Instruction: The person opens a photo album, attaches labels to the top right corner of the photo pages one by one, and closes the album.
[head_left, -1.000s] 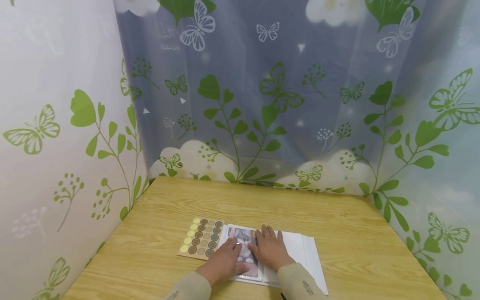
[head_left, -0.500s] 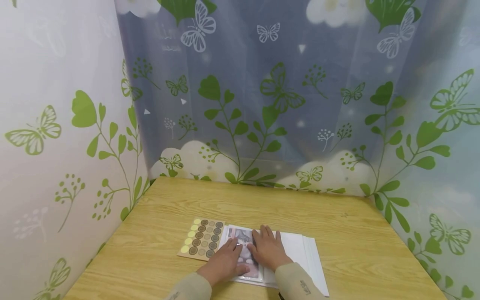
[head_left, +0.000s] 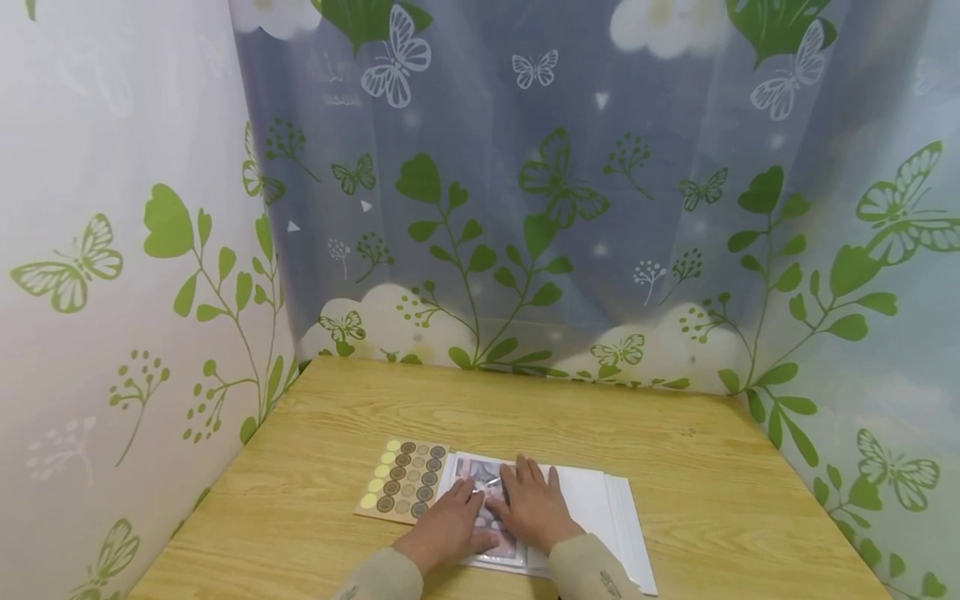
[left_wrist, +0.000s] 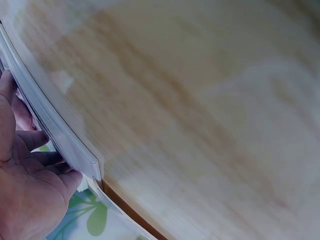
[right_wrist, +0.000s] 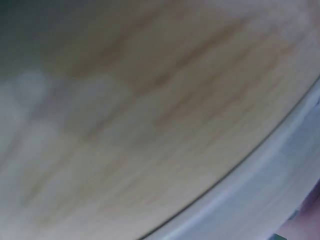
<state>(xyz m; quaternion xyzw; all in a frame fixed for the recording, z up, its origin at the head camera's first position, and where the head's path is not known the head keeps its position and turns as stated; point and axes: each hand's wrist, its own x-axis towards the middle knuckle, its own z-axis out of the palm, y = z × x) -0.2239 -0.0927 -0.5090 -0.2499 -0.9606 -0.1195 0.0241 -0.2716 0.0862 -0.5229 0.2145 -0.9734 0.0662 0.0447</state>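
A printed picture (head_left: 510, 546) with a shiny clear cover lies on a stack of white sheets (head_left: 592, 492) on the table. My left hand (head_left: 446, 527) rests on the picture's left part, fingers extended, thumb toward its lower middle. Across its right side my right hand (head_left: 534, 507) presses down with straight fingers; both hands hide much of the picture. In the left wrist view, the left hand (left_wrist: 32, 187) lies on the layered edge of the sheets (left_wrist: 60, 130). Only a sliver of the right hand (right_wrist: 305, 222) shows in the right wrist view, beyond a blurred white edge (right_wrist: 240, 197).
Left of the stack, partly touching it, lies a tan sheet of round stickers (head_left: 408, 473) in yellow and brown rows. The wooden table (head_left: 570, 417) meets a printed curtain (head_left: 487, 233) at the back, with more curtain at both sides.
My right hand has slid slightly left across the picture, its fingertips now nearer the left hand. The left hand has stayed nearly in place.
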